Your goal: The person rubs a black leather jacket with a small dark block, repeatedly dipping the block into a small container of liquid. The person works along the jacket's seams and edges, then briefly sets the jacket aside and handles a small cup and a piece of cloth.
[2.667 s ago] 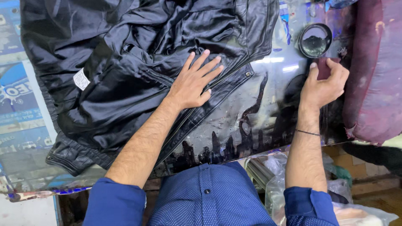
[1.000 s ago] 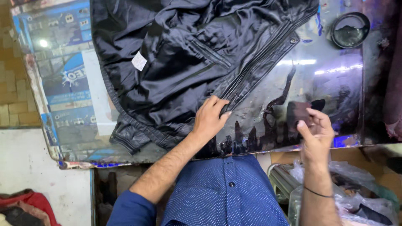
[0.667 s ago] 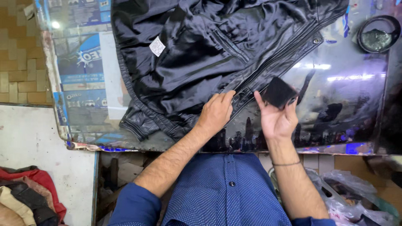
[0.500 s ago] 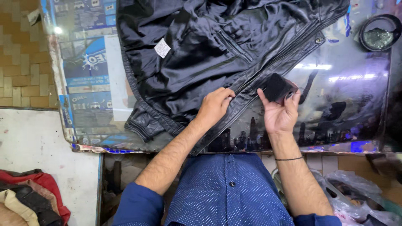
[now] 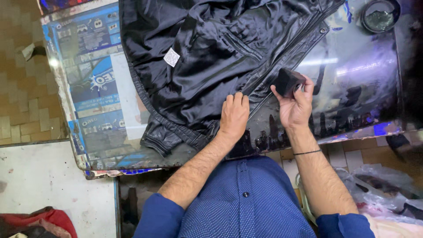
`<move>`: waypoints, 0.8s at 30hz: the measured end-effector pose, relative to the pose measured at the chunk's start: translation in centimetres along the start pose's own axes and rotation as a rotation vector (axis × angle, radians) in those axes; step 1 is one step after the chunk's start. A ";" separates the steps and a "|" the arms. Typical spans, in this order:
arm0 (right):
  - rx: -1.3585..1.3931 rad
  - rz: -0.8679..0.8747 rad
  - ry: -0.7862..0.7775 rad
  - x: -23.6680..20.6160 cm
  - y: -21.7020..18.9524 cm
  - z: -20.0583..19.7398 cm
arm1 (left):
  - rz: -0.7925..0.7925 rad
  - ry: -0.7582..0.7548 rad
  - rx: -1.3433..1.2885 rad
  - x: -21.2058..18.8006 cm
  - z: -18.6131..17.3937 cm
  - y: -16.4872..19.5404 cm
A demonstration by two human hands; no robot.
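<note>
Left hand (image 5: 234, 115) lay flat, fingers extended, pressing the black jacket (image 5: 211, 57) spread on the table (image 5: 352, 88). Right hand (image 5: 294, 105) gripped a dark sponge (image 5: 287, 81) in its fingertips, just beside the zipper edge.

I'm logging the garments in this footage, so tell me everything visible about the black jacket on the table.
The black jacket looks like glossy leather or imitation leather. It lies spread open and rumpled on the glass-topped table, shiny lining up. A small white label sits on the lining, and a slit pocket and a zip edge run diagonally toward the upper right. A ribbed cuff or hem bunches at its lower left. The left hand presses flat on its lower edge; the right hand, holding a dark sponge-like block, is beside it.
</note>
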State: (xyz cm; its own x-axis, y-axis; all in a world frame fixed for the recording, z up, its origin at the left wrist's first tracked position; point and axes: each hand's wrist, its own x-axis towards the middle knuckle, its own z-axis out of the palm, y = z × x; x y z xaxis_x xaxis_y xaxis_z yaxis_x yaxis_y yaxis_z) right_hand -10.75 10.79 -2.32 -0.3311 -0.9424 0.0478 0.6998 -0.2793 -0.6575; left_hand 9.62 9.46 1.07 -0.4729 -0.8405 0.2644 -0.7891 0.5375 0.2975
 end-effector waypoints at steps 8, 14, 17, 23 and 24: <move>-0.528 -0.208 0.038 -3.4 1.0 -0.6 | 0.082 0.124 -0.065 -5.0 1.1 -1.5; -1.505 -0.582 -0.185 -4.7 -0.1 1.5 | 0.025 0.062 -0.210 -5.8 1.4 -2.2; -1.507 -0.687 -0.157 -3.9 0.0 3.2 | 0.033 -0.055 -0.066 -6.5 0.8 -2.2; -1.957 -0.759 -0.275 -1.1 0.6 2.6 | 0.068 -0.089 0.020 -8.9 0.6 -1.9; -1.877 -0.761 -0.267 -0.9 0.7 2.3 | 0.060 -0.089 0.013 -9.1 0.8 -2.0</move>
State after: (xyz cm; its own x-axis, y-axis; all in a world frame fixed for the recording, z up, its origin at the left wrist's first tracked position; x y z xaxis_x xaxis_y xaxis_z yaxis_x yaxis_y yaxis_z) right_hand -8.53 11.00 -1.10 0.0225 -0.7979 0.6024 -0.9415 -0.2195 -0.2556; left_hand 15.23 16.00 -2.66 -0.5516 -0.8102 0.1985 -0.7631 0.5862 0.2719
